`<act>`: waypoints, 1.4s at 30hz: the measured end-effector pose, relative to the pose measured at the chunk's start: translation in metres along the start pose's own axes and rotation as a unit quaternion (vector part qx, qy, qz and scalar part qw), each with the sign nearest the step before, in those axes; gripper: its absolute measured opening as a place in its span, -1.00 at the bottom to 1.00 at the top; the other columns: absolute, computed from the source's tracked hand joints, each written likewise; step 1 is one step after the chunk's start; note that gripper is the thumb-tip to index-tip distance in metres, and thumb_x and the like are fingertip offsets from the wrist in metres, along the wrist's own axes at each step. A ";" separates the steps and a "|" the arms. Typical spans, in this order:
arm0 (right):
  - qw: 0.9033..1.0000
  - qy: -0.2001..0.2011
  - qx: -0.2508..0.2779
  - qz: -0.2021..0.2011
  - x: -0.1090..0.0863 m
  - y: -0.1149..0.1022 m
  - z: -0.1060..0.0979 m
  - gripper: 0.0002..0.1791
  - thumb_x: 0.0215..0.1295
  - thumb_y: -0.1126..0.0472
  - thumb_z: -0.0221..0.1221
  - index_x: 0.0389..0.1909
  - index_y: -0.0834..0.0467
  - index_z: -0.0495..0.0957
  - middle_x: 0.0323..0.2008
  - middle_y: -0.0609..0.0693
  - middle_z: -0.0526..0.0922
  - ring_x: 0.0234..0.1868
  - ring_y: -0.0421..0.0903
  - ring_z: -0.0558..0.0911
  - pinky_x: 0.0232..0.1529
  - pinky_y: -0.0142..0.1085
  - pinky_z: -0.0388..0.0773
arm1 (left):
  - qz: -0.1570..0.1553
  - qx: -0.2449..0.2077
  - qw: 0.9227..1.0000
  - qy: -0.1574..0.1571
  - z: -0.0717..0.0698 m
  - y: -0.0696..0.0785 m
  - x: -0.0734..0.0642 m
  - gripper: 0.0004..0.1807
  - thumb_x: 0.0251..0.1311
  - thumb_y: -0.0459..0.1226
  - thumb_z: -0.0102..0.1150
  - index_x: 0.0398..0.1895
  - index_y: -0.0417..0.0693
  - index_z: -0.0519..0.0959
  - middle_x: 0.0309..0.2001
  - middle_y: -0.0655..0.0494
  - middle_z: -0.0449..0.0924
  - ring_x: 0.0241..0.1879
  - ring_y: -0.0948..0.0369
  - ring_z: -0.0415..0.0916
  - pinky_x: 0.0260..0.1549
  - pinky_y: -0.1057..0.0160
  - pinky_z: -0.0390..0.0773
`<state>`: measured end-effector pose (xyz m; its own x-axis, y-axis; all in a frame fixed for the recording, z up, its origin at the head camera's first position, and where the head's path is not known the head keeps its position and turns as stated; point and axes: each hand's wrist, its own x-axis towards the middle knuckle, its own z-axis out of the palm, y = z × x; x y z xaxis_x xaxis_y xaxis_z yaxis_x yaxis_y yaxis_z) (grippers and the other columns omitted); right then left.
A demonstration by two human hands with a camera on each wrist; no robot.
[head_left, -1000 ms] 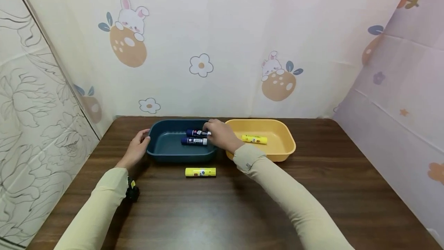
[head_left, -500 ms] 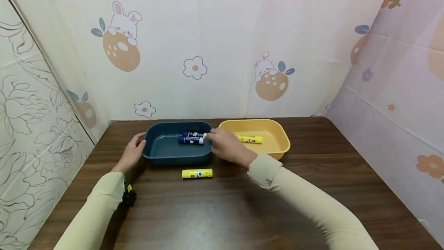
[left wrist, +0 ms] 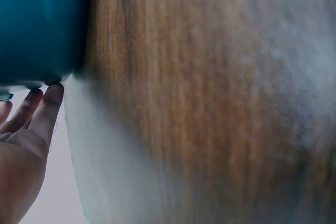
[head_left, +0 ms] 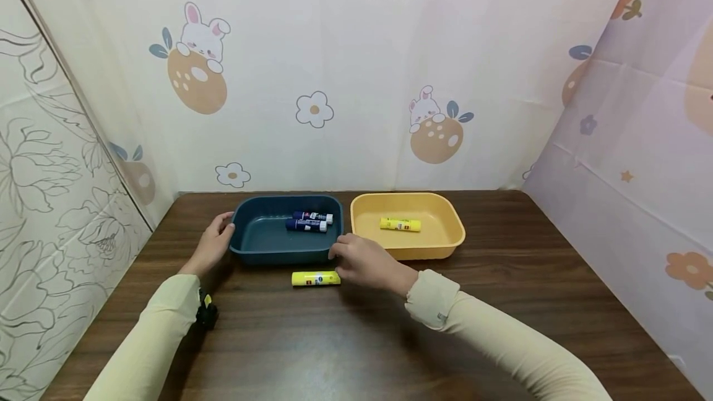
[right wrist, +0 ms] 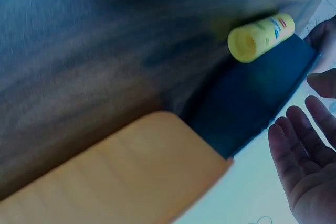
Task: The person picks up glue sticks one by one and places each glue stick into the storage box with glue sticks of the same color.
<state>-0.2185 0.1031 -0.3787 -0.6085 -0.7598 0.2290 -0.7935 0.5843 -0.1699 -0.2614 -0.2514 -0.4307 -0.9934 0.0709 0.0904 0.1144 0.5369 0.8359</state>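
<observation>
My left hand point(head_left: 210, 243) touches the left end of a dark blue tray point(head_left: 278, 257); in the left wrist view its straight fingers point(left wrist: 46, 111) rest against the tray wall. Two navy glue sticks with white ends, one nearer point(head_left: 305, 225) and one behind point(head_left: 314, 216), lie in that tray's right half. In front of it a yellow glue stick point(head_left: 315, 278) lies sideways on the table. My right hand point(head_left: 369, 263) hovers by that stick's right end, holding nothing; the right wrist view shows its fingers point(right wrist: 302, 135) spread apart from the yellow stick.
To the right of the blue tray stands a yellow tray point(head_left: 442, 237), holding another yellow glue stick point(head_left: 400, 224). Both trays stand near the back of the brown wooden table point(head_left: 529, 277), before a patterned cloth backdrop point(head_left: 356, 67).
My right hand has left the navy glue sticks, moving back over the blue tray's right end and down toward the yellow stick on the table. My left hand stays at the tray's left end.
</observation>
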 end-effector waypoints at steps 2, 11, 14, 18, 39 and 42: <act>1.000 -0.013 0.002 0.004 -0.001 -0.002 0.004 -0.76 0.12 0.24 0.30 -0.16 0.17 0.63 -0.24 -0.05 0.58 -0.28 -0.21 0.50 -0.22 -0.39 0.51 | 0.000 -0.001 1.000 -0.001 0.000 0.000 0.000 -0.44 0.52 -0.18 -0.38 0.42 -0.36 -0.02 0.27 -0.46 0.17 0.23 -0.23 0.16 0.16 -0.21 0.19; 0.995 -0.089 -0.023 0.031 0.002 -0.009 0.026 -0.65 0.17 0.09 0.32 -0.05 0.13 0.57 -0.21 -0.07 0.54 -0.27 -0.22 0.45 -0.23 -0.41 0.49 | 0.002 0.000 1.000 -0.001 0.000 -0.003 0.001 -0.44 0.51 -0.20 -0.38 0.43 -0.36 -0.02 0.28 -0.46 0.15 0.25 -0.25 0.15 0.16 -0.22 0.18; 0.994 -0.098 -0.038 0.030 0.006 -0.011 0.032 -0.63 0.16 0.07 0.33 -0.04 0.13 0.57 -0.22 -0.08 0.53 -0.26 -0.22 0.45 -0.24 -0.41 0.48 | 0.002 -0.001 1.000 0.000 0.000 -0.004 0.001 -0.44 0.51 -0.20 -0.38 0.43 -0.36 -0.02 0.28 -0.47 0.15 0.25 -0.25 0.15 0.16 -0.22 0.18; 0.993 -0.099 -0.058 0.025 0.011 -0.013 0.038 -0.65 0.16 0.06 0.32 -0.08 0.12 0.58 -0.25 -0.09 0.54 -0.27 -0.21 0.46 -0.27 -0.40 0.47 | 0.000 -0.002 1.000 0.001 0.001 -0.006 0.002 -0.44 0.51 -0.19 -0.38 0.43 -0.36 -0.02 0.28 -0.47 0.15 0.25 -0.25 0.14 0.16 -0.22 0.18; 0.993 -0.088 -0.071 0.013 0.020 -0.011 0.046 -0.82 0.16 0.17 0.31 -0.23 0.10 0.60 -0.33 -0.08 0.56 -0.32 -0.20 0.48 -0.29 -0.39 0.49 | 0.002 -0.012 1.000 0.010 0.001 -0.002 0.000 -0.45 0.51 -0.20 -0.35 0.41 -0.36 0.02 0.25 -0.46 0.20 0.22 -0.22 0.18 0.16 -0.19 0.20; 0.993 -0.092 -0.070 0.015 0.020 -0.011 0.045 -0.82 0.17 0.17 0.31 -0.22 0.10 0.60 -0.32 -0.09 0.56 -0.32 -0.21 0.47 -0.29 -0.39 0.49 | 0.001 -0.011 1.000 0.013 0.001 -0.002 0.001 -0.45 0.51 -0.19 -0.35 0.41 -0.35 0.02 0.25 -0.45 0.20 0.22 -0.21 0.19 0.16 -0.19 0.20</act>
<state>-0.2219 0.0685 -0.4152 -0.6326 -0.7732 0.0448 -0.7745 0.6315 -0.0365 -0.2624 -0.2512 -0.4328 -0.9932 0.0496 0.1051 0.1156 0.5174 0.8479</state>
